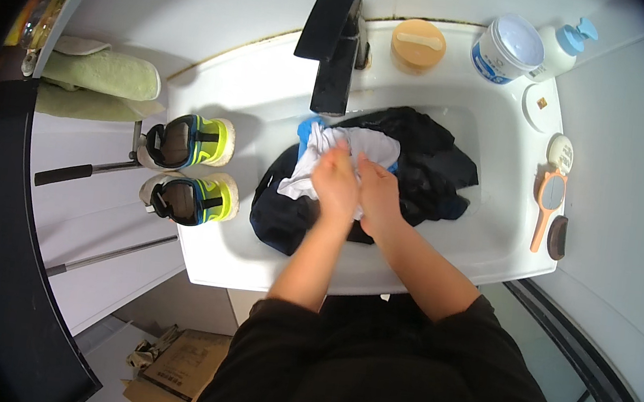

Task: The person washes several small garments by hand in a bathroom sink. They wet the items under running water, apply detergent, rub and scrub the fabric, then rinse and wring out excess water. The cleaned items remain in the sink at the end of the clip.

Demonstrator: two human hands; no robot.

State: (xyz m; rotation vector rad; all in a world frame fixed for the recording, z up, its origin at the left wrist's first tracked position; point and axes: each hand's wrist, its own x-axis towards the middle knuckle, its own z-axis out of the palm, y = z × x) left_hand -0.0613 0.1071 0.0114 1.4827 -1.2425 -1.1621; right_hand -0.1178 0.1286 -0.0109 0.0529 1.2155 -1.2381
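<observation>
A white cloth garment (373, 142) is bunched up over dark wet clothes (418, 137) in the white washbasin (508, 240). My left hand (336, 182) is closed on the white cloth, its fingers slightly blurred. Close beside it, my right hand (379, 192) grips the same cloth, with folds showing between the two. Blue fabric (308, 131) peeks out at the garment's upper left edge. Dark navy fabric (278, 220) lies to the left, under my left forearm. Above the clothes juts the black faucet (333, 77); I see no water running from it.
Two sneakers (203, 199) stand on the basin's left rim, near a green towel (104, 72). Along the back are an orange-lidded jar (417, 45), a white tub (506, 49) and a pump bottle (559, 49). A hand mirror (550, 194) lies on the right rim. Cardboard (184, 364) is below left.
</observation>
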